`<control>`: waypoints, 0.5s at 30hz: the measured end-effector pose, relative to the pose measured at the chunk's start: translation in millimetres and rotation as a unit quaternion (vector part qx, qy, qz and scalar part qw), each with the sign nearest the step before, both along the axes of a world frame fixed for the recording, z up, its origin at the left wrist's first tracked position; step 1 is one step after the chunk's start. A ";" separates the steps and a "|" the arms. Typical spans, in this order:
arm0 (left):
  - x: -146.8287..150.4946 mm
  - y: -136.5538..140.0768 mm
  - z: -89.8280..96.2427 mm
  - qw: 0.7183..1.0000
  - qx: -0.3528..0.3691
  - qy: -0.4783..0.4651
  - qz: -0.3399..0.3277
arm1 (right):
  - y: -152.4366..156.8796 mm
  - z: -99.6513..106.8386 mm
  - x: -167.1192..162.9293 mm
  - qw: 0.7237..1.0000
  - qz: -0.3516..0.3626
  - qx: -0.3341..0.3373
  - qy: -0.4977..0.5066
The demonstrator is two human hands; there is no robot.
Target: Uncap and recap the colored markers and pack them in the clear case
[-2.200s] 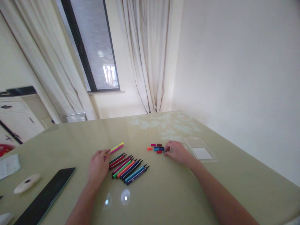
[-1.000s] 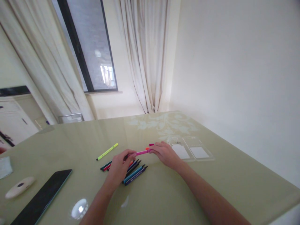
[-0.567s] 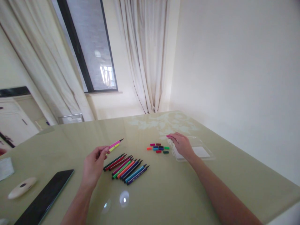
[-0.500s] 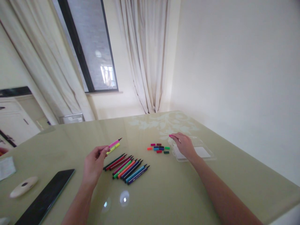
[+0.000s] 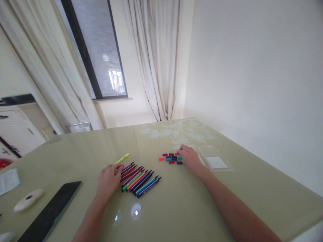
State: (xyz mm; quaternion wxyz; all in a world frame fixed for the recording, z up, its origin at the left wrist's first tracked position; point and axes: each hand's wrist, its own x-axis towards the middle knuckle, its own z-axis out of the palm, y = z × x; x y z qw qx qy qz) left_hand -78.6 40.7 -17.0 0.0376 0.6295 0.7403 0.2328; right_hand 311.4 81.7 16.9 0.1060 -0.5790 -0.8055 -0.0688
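At the left end of a row of uncapped felt-tip pens (image 5: 140,182), my left hand (image 5: 109,178) pinches a pink felt-tip pen (image 5: 127,166), its dark tip pointing away to the right. Just beyond lies a capped yellow felt-tip pen (image 5: 122,158). To the right, my right hand (image 5: 190,159) is closed on a small pink pen cap (image 5: 177,153), low over the table. Beside its fingertips, several loose caps (image 5: 168,159) in red, blue, orange, green and dark colours lie in a cluster. My right hand partly covers the green one.
A clear plastic case (image 5: 228,165) with a white card lies behind my right forearm. On the left are a black tablet-like slab (image 5: 51,210), a white oval device (image 5: 28,200) and a pale cloth or packet (image 5: 9,181). A wall runs along the table's right side.
My left hand has lowered the pink pen from above the yellow one to the row's left end. My right hand has brought the pink cap down and left, beside the other caps.
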 end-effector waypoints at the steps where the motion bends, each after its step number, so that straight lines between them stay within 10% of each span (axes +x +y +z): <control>1: 2.6 0.4 -0.6 1.000 -0.001 -0.006 -0.009 | 0.5 0.0 -0.1 1.000 0.000 -0.003 -0.002; 6: 6.8 2.4 -0.6 0.998 -0.011 -0.046 -0.048 | 2.1 0.1 -1.6 1.000 -0.001 -0.012 -0.004; 15: -20.3 0.3 0.5 0.995 0.025 0.038 0.087 | 1.6 0.9 1.6 1.000 -0.001 -0.006 0.015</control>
